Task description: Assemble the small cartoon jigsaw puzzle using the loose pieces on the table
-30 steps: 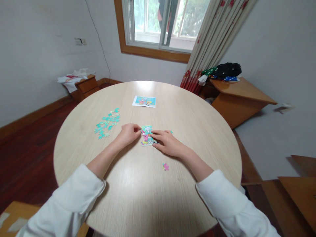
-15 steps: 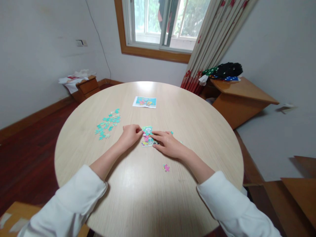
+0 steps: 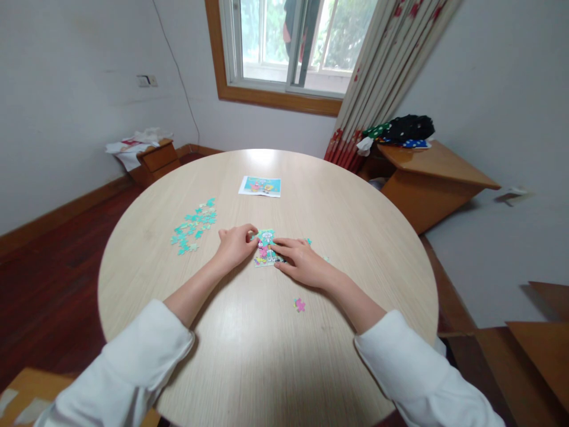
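Observation:
A partly joined jigsaw puzzle (image 3: pixel 265 238) with cartoon figures lies flat on the round table (image 3: pixel 240 350). At its left edge is my left hand (image 3: pixel 237 244), thumb and forefinger bent together on a small greenish puzzle piece partly covered by the fingers. My right hand (image 3: pixel 302 262) rests over the puzzle's right side with fingers stretched out, hiding part of it. A loose pink puzzle piece (image 3: pixel 299 305) lies nearer to me, below the right hand. Small bits of green pieces show just beyond the right hand.
Several loose turquoise puzzle pieces (image 3: pixel 195 225) are spread at the left. A printed reference picture (image 3: pixel 260 186) lies toward the far edge. Beyond the table stand a wooden cabinet (image 3: pixel 438 166) with cloths on top and a patterned curtain (image 3: pixel 377 77).
My left fingers have shifted slightly at the puzzle's left edge, with the forefinger lifted a little. The right hand stays nearly still on the puzzle.

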Action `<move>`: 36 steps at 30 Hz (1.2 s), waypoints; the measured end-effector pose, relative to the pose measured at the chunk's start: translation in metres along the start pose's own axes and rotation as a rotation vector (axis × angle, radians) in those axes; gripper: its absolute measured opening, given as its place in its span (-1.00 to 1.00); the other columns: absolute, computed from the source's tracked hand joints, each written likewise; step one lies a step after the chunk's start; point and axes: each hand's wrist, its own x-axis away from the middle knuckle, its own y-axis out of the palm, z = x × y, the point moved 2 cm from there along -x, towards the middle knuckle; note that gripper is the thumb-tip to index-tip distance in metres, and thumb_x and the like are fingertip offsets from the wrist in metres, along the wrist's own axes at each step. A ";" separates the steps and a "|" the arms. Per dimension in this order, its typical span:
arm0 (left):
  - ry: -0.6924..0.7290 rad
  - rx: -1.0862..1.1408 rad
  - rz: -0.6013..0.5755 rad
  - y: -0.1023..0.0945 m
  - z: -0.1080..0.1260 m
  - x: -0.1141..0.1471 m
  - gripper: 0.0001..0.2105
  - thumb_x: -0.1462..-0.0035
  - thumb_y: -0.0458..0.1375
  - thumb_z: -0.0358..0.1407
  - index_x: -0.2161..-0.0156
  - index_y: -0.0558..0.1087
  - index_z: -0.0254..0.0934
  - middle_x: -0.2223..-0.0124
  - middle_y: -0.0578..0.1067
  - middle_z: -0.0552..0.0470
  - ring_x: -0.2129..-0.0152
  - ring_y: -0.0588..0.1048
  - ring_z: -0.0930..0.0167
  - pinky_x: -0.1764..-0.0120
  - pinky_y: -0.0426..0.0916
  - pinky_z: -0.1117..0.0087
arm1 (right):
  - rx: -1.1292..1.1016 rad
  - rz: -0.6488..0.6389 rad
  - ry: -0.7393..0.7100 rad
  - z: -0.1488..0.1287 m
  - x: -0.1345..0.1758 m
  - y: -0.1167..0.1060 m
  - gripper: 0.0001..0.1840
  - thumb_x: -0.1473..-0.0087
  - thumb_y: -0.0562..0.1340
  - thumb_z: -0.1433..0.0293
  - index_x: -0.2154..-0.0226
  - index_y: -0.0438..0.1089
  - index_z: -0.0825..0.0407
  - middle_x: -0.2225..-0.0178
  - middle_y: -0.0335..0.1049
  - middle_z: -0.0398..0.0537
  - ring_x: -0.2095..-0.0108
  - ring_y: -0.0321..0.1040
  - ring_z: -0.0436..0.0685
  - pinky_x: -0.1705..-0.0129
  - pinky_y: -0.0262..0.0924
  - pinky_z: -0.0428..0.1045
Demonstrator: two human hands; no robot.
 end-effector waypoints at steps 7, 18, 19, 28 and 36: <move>-0.005 -0.077 -0.003 0.000 -0.001 0.000 -0.72 -0.14 0.08 -0.20 0.06 0.43 -0.22 0.29 0.56 -0.05 0.19 0.46 0.17 0.08 0.09 0.13 | -0.007 0.001 -0.009 0.001 0.000 0.001 -0.54 -0.18 0.17 0.39 -0.14 0.31 0.05 -0.20 0.24 0.18 -0.20 0.16 0.25 -0.19 -0.01 0.23; 0.022 0.000 0.044 0.005 0.001 0.002 -0.87 -0.14 0.08 -0.28 0.38 0.41 -0.25 0.39 0.51 0.01 0.26 0.44 0.26 0.15 0.07 0.23 | 0.001 0.015 0.008 0.004 0.000 0.001 -0.57 -0.18 0.17 0.37 -0.11 0.33 0.05 -0.19 0.25 0.19 -0.20 0.17 0.23 -0.17 -0.03 0.23; 0.026 0.006 0.050 0.006 0.001 0.001 -0.86 -0.15 0.08 -0.26 0.39 0.42 -0.25 0.39 0.51 0.01 0.26 0.43 0.26 0.15 0.07 0.22 | 0.004 0.021 0.012 0.005 0.000 0.001 -0.57 -0.18 0.17 0.37 -0.11 0.33 0.04 -0.19 0.25 0.19 -0.20 0.17 0.23 -0.17 -0.03 0.24; 0.116 0.069 0.145 -0.003 0.015 0.008 -0.79 -0.22 0.01 -0.26 0.37 0.43 -0.27 0.35 0.52 -0.01 0.30 0.43 0.30 0.14 0.06 0.21 | 0.010 0.051 0.017 0.011 -0.001 0.001 -0.57 -0.18 0.17 0.35 -0.10 0.33 -0.01 -0.17 0.27 0.20 -0.18 0.19 0.24 -0.16 -0.06 0.27; 0.647 0.167 -0.360 0.011 0.053 0.052 -0.86 -0.17 0.16 -0.24 0.27 0.49 -0.27 0.17 0.54 -0.05 0.13 0.41 0.28 -0.01 0.06 0.16 | 0.008 0.056 0.030 0.016 -0.001 0.000 -0.60 -0.21 0.13 0.36 -0.08 0.36 0.04 -0.16 0.28 0.21 -0.18 0.18 0.23 -0.17 -0.09 0.24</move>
